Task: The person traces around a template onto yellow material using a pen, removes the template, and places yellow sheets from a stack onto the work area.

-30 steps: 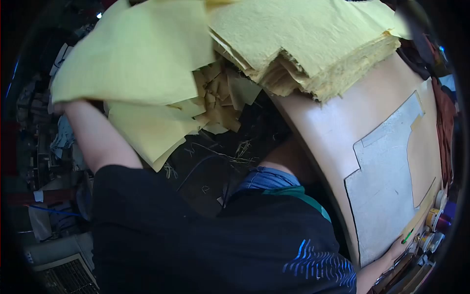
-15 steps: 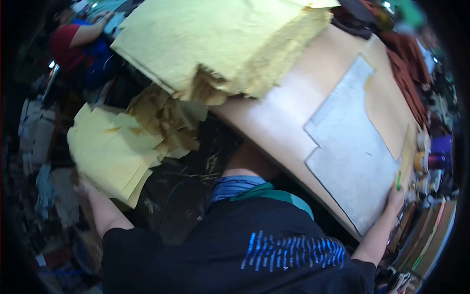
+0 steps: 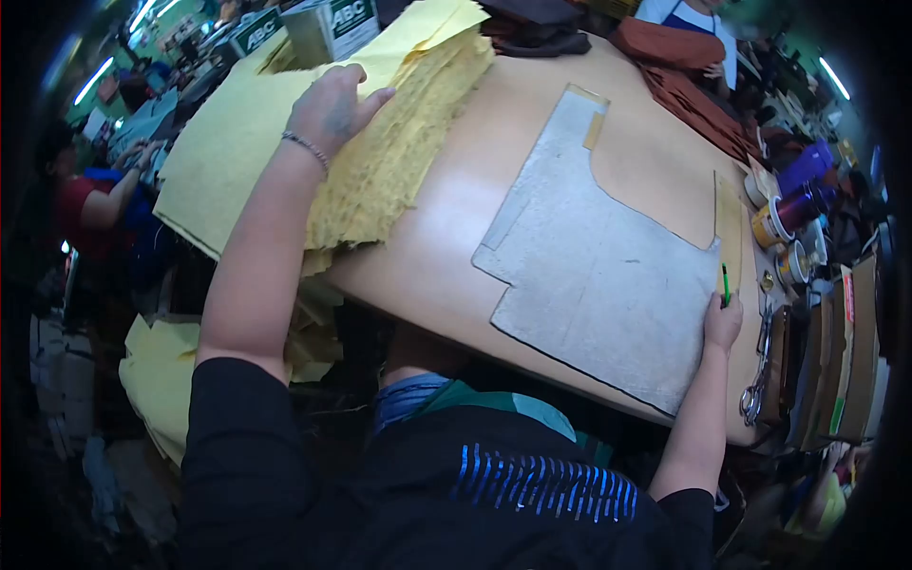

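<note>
A grey pattern piece [image 3: 608, 256] with dark edges and a tan strip near its narrow top lies flat on the wooden table [image 3: 437, 275]. My right hand [image 3: 723, 323] is closed around a green pen [image 3: 727, 283] at the piece's right edge. At the upper left, my left hand [image 3: 334, 109] rests on a thick stack of yellow sheets [image 3: 223, 152], thumb and fingers apart. The stack has a ragged right edge. More yellow sheets [image 3: 163, 375] hang or lie below the table at the left, partly hidden by my left arm.
Brown fabric [image 3: 689, 95] lies at the table's far right. Cups [image 3: 771, 223], a purple container [image 3: 806, 166] and scissors [image 3: 752, 399] are along the right side. Boxes [image 3: 328, 28] stand behind the stack. A person in red [image 3: 81, 201] works at far left; another [image 3: 698, 24] is at the far side.
My left hand has moved from the lower yellow sheets, which it let go, up onto the stack. The view has shifted, showing more of the far side. My right hand still holds the pen.
</note>
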### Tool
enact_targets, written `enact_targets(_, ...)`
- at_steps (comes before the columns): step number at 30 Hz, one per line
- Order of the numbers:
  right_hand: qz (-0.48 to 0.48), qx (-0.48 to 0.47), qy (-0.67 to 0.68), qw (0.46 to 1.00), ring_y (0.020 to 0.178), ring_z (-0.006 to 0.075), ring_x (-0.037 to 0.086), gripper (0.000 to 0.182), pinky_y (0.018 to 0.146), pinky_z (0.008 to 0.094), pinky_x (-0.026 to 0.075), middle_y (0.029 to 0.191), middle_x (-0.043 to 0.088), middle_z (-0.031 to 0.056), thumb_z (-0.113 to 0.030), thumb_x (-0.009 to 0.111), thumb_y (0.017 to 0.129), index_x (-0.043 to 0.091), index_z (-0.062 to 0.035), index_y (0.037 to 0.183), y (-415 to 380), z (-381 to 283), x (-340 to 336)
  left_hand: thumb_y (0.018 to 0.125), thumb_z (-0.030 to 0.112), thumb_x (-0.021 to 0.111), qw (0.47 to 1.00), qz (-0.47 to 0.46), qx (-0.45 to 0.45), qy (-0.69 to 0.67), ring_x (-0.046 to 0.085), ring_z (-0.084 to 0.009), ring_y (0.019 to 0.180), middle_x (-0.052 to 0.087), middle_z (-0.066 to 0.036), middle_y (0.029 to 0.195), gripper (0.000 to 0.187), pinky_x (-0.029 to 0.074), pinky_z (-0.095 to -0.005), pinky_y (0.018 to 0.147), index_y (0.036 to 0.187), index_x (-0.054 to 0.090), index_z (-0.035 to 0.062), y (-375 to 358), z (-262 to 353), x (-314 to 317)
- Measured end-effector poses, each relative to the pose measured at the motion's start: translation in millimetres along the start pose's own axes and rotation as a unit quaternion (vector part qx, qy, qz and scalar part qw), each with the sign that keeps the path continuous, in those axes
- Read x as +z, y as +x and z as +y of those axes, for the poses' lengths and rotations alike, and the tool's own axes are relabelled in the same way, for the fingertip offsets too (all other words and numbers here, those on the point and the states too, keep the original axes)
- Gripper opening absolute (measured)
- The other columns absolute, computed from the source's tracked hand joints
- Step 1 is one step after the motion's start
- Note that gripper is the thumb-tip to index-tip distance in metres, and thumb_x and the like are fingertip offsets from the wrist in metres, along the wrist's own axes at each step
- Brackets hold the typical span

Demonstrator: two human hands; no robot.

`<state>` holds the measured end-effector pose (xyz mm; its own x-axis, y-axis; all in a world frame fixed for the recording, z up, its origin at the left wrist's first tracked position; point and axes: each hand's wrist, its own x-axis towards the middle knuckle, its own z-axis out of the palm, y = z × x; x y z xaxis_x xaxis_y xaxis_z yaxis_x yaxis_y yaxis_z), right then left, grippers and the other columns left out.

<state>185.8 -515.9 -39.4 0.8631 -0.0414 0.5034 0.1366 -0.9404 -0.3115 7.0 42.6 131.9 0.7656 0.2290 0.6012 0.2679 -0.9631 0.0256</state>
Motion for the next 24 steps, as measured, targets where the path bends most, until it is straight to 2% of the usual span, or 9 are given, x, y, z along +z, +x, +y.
enact_targets(5,-0.008,0.021,0.024,0.999,0.072,0.0351,0.051,0.022,0.065,0.0418,0.040,0.075,0.053,0.0187,-0.020,0.055,0.074,0.050,0.0011,0.074,0.9,-5.7,-2.9,0.075,0.047,0.052,0.994,-0.052,-0.051,0.081,0.056,-0.0289,0.086,0.058,-0.016,0.090,0.047,0.047,-0.0395,0.070,0.088,0.056,0.0011,59.5,10.2,37.5)
enact_targets(9,-0.021,0.048,0.031,0.998,0.072,0.0345,0.052,0.023,0.065,0.0412,0.040,0.074,0.053,0.0184,-0.021,0.055,0.074,0.050,0.0021,0.073,2.8,-10.1,-4.6,0.072,0.038,0.057,0.981,-0.151,-0.099,0.074,0.057,-0.0292,0.084,0.060,-0.017,0.088,0.042,0.046,-0.0362,0.073,0.085,0.059,-0.0016,78.4,19.3,35.6)
enact_targets(13,-0.023,0.057,0.037,0.997,0.070,0.0334,0.052,0.024,0.065,0.0403,0.041,0.073,0.053,0.0180,-0.021,0.055,0.075,0.051,0.0024,0.073,4.3,-10.7,-5.4,0.065,0.036,0.063,0.985,-0.138,-0.095,0.036,0.059,-0.0274,0.080,0.061,-0.017,0.082,0.038,0.046,-0.0334,0.070,0.078,0.062,0.0004,78.9,5.5,40.8)
enact_targets(17,-0.037,0.065,0.033,0.997,0.068,0.0323,0.052,0.025,0.064,0.0393,0.041,0.073,0.053,0.0176,-0.022,0.056,0.075,0.051,0.0022,0.073,4.1,-11.7,-7.5,0.061,0.034,0.066,0.979,-0.153,-0.134,-0.008,0.059,-0.0245,0.074,0.061,-0.015,0.078,0.036,0.046,-0.0308,0.070,0.078,0.062,0.0028,78.9,-5.6,38.3)
enact_targets(21,-0.033,0.060,0.034,0.997,0.068,0.0318,0.053,0.025,0.063,0.0391,0.041,0.073,0.053,0.0173,-0.022,0.055,0.075,0.051,0.0021,0.073,3.7,-10.1,-6.3,0.064,0.033,0.060,0.983,-0.138,-0.118,-0.010,0.059,-0.0248,0.072,0.061,-0.015,0.076,0.030,0.046,-0.0320,0.069,0.074,0.063,0.0047,79.4,-12.1,39.8)
enact_targets(24,-0.035,0.061,0.032,0.997,0.068,0.0318,0.053,0.025,0.063,0.0392,0.041,0.073,0.053,0.0171,-0.022,0.055,0.075,0.051,0.0019,0.074,2.5,-11.6,-8.0,0.067,0.032,0.055,0.991,-0.107,-0.074,0.017,0.059,-0.0270,0.073,0.061,-0.017,0.077,0.028,0.046,-0.0341,0.070,0.073,0.064,0.0061,79.6,-13.5,42.9)
